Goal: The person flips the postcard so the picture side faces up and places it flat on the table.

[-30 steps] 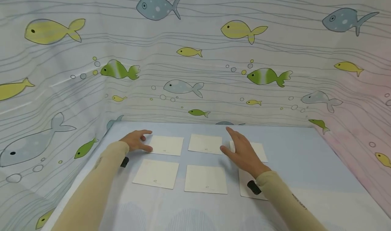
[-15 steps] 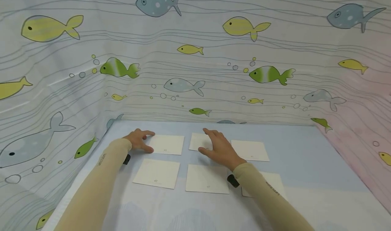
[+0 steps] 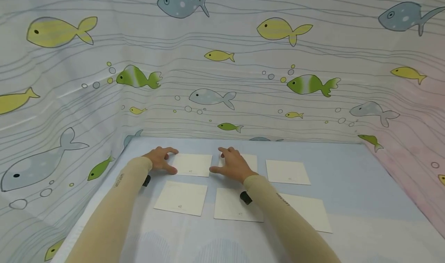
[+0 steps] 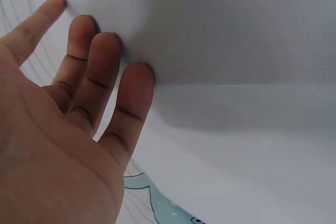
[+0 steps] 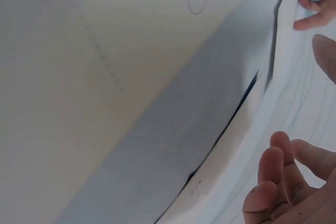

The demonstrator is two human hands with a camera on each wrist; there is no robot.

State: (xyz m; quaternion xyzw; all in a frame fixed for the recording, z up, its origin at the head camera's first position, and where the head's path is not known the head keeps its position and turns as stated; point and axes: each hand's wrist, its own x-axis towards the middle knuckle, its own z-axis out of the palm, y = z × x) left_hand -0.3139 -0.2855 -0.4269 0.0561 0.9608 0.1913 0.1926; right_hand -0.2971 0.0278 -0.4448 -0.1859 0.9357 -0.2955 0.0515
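Note:
Several white cards lie in two rows, each with a small mark by its near edge. My left hand (image 3: 159, 158) is at the left edge of the back-left card (image 3: 192, 165), thumb and index finger spread along its left corners. Its index fingertip meets a pale corner in the left wrist view, where the palm (image 4: 58, 135) shows. My right hand (image 3: 233, 164) is over the back-middle card (image 3: 248, 162), partly hiding it, its thumb by the back-left card's right edge. Its fingers (image 5: 272, 166) are loosely bent with nothing between them in the right wrist view.
The front-left card (image 3: 181, 198), front-middle card (image 3: 229, 207), back-right card (image 3: 287, 172) and front-right card (image 3: 311, 211) lie flat on the pale blue and white tabletop (image 3: 347, 174). Fish-patterned cloth (image 3: 250, 70) surrounds the table. The right sleeve partly covers the front cards.
My right hand has moved left from the back-right card, across the back-middle card, to beside the back-left card. My left hand has shifted barely at all. The cards keep their layout.

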